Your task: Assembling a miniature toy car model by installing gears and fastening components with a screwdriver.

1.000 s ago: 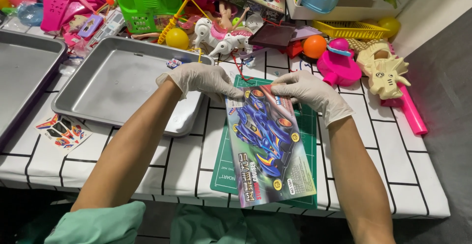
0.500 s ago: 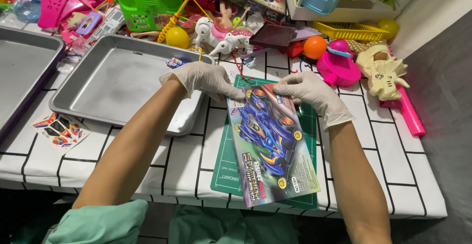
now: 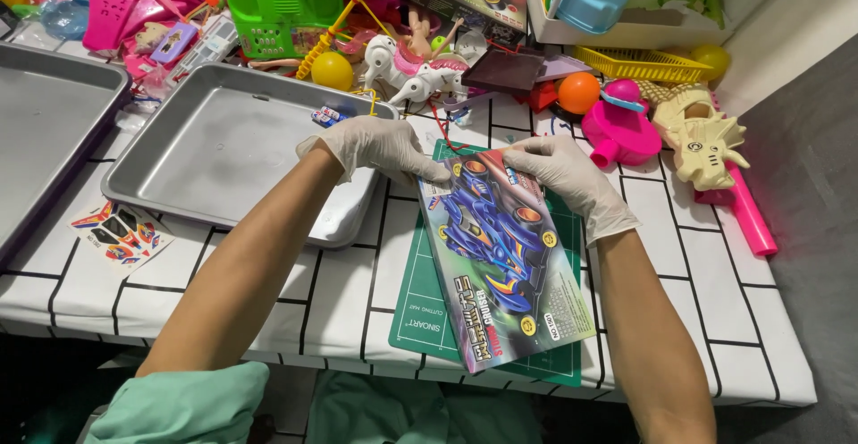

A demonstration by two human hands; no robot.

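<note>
On the green cutting mat [image 3: 420,314], at the near edge of the white, black-lined table [image 3: 340,292], lies a flat model-car box [image 3: 502,261] with a blue racer printed on its lid, long side running away from me and slightly skewed. My left hand [image 3: 375,147] (gloved, as is the other) grips the box's far left corner, fingers closed over its edge; my right hand [image 3: 561,169] pinches the far right corner the same way. Just left of the mat sits an empty metal tray [image 3: 223,153], its corner under my left wrist; a second tray [image 3: 45,131] lies further left. A sticker sheet [image 3: 121,232] lies near the first tray. Beyond the box, toys crowd the table: white horse [image 3: 411,70], orange ball [image 3: 578,92], pink pot [image 3: 621,126], cream dinosaur [image 3: 702,140].
</note>
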